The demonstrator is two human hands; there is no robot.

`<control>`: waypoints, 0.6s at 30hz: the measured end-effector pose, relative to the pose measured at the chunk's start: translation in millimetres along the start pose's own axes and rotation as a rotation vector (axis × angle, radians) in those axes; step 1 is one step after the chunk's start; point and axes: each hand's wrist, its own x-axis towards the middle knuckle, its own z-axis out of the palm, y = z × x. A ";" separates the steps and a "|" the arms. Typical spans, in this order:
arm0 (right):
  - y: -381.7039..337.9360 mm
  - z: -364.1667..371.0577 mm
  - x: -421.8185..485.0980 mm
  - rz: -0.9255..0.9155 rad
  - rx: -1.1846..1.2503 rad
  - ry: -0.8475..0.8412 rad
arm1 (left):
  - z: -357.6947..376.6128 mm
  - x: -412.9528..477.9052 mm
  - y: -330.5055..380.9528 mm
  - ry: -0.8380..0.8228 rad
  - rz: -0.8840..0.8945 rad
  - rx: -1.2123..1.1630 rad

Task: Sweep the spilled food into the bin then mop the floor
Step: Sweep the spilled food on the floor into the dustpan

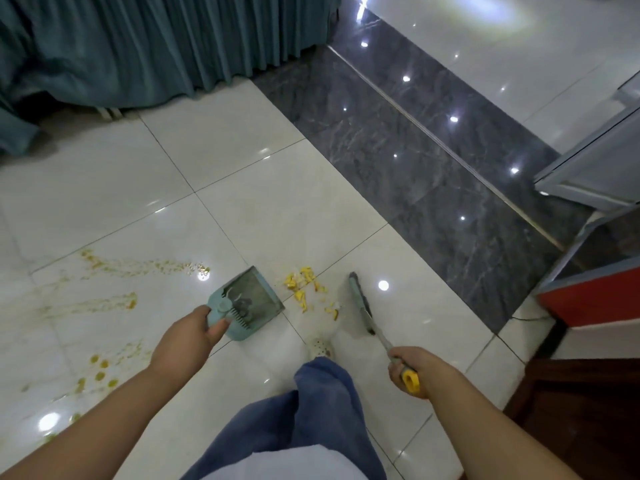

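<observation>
My left hand grips the rear of a light blue dustpan, whose mouth lies on the white tile floor and faces right. A small pile of yellow food bits lies just right of the pan's lip. My right hand holds the grey, yellow-tipped handle of a small brush. Its dark bristles rest on the floor right of the pile. Yellowish smears and crumbs streak the tiles to the left.
A teal table skirt hangs at the top left. A dark marble strip crosses the floor diagonally. A red and grey cabinet and dark wood furniture stand at right. My blue trouser leg and white shoe are below the pile.
</observation>
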 end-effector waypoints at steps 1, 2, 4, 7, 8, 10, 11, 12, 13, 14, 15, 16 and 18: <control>3.4 9.4 0.9 0.004 0.020 -0.022 | -0.3 -2.1 -4.2 -0.007 -0.003 0.004; 7.1 20.5 0.4 -0.015 0.028 -0.045 | -1.2 -3.8 -8.2 -0.014 -0.012 0.001; 13.1 46.2 -5.5 -0.035 0.036 -0.118 | -3.8 -6.5 -15.4 -0.023 -0.041 -0.028; 14.6 81.8 -11.0 0.041 0.186 -0.227 | -7.3 -11.7 -25.8 -0.028 -0.064 -0.055; 13.0 92.6 -9.8 0.045 0.235 -0.266 | -8.6 -14.1 -28.4 -0.032 -0.069 -0.061; 8.0 112.4 -12.5 0.051 0.325 -0.326 | -10.1 -19.7 -33.6 -0.042 -0.072 -0.073; 5.4 119.5 -10.4 0.057 0.363 -0.356 | -10.1 -22.0 -36.2 -0.045 -0.072 -0.082; 3.2 124.5 -10.2 0.057 0.385 -0.381 | -10.2 -23.8 -38.8 -0.046 -0.072 -0.091; 1.1 128.4 -11.7 0.053 0.398 -0.399 | -10.1 -24.9 -41.0 -0.047 -0.073 -0.100; -1.0 130.1 -13.2 0.058 0.406 -0.412 | -10.1 -25.7 -42.6 -0.050 -0.077 -0.104; -2.7 130.5 -14.8 0.064 0.410 -0.418 | -9.8 -25.8 -44.0 -0.054 -0.081 -0.107; -4.4 129.4 -16.8 0.067 0.407 -0.416 | -9.1 -25.6 -44.9 -0.057 -0.079 -0.111; -10.0 126.2 -22.6 0.068 0.393 -0.403 | -6.6 -24.7 -45.6 -0.062 -0.073 -0.120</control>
